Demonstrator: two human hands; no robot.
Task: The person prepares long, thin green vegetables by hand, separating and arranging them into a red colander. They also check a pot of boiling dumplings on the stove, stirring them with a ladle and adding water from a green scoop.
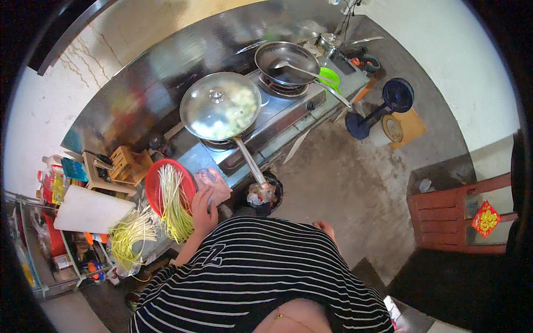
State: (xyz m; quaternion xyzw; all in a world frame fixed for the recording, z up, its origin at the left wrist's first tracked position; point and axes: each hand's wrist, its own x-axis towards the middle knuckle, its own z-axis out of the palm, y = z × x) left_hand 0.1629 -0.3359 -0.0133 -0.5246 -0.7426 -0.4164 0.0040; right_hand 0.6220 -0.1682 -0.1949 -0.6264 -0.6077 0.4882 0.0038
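Observation:
My left hand (204, 212) rests at the counter edge, its fingertips against a crumpled pink cloth (213, 183). Beside it stands a red plastic basin (150, 195) with long yellow-green garlic chives (171, 195) hanging over its rim. Low at my right side is my right hand (326, 229), partly hidden by my striped shirt; its fingers are hard to make out. Ahead, a long-handled pan (250, 160) sits on the left burner under a glass lid (220, 110), with pale green food showing through.
An uncovered wok (287, 52) holding a metal spatula (297, 68) occupies the right burner; a green plastic scoop (330, 78) is beside it. More chives (131, 237) lie by a white cutting board (93, 209). A bin (272, 195) stands under the pan handle. A dark blue stool (379, 108) is on the right.

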